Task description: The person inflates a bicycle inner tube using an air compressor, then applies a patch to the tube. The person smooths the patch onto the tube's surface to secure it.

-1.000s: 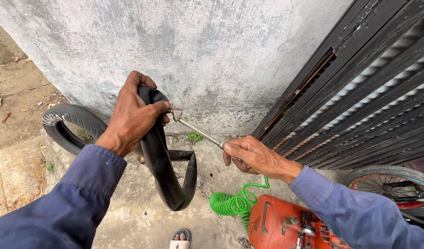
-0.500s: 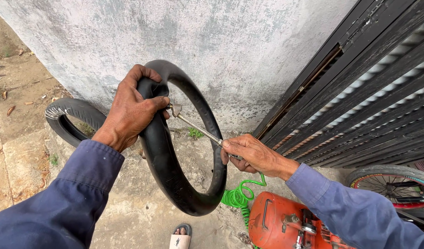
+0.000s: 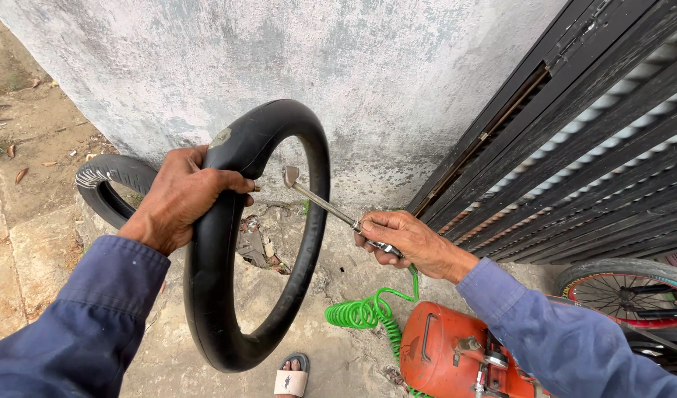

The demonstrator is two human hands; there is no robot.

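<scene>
left hand (image 3: pixel 182 197): closed around the upper left arc of a black inner tube (image 3: pixel 228 309), fingers wrapped over the rubber, thumb side toward the wall; a small brass valve stem (image 3: pixel 255 189) shows just past the fingertips, pointing into the ring's opening. inner tube: inflated, round, held upright in the air in front of the person, its lower arc hanging above a sandalled foot (image 3: pixel 292 376). right hand (image 3: pixel 401 239): closed on the grip of a metal air chuck wand (image 3: pixel 320 199), whose angled head sits inside the ring, near the valve stem but apart from it. coiled green air hose (image 3: pixel 368 313): runs from the grip down to an orange compressor tank (image 3: pixel 449 354) on the ground. surroundings: worn tyre (image 3: pixel 110 184) leaning at the base of a grey plastered wall (image 3: pixel 353 66); black slatted gate (image 3: pixel 589 147) to the right; bicycle wheel (image 3: pixel 626 287) at the right edge. handling note, as judgement: the left grip sits well, close to the valve, which steadies it; the chuck head would seat best pushed square onto the stem rather than at a slant, with the tube kept from twisting and the hose left slack so it does not tug the wand aside.
</scene>
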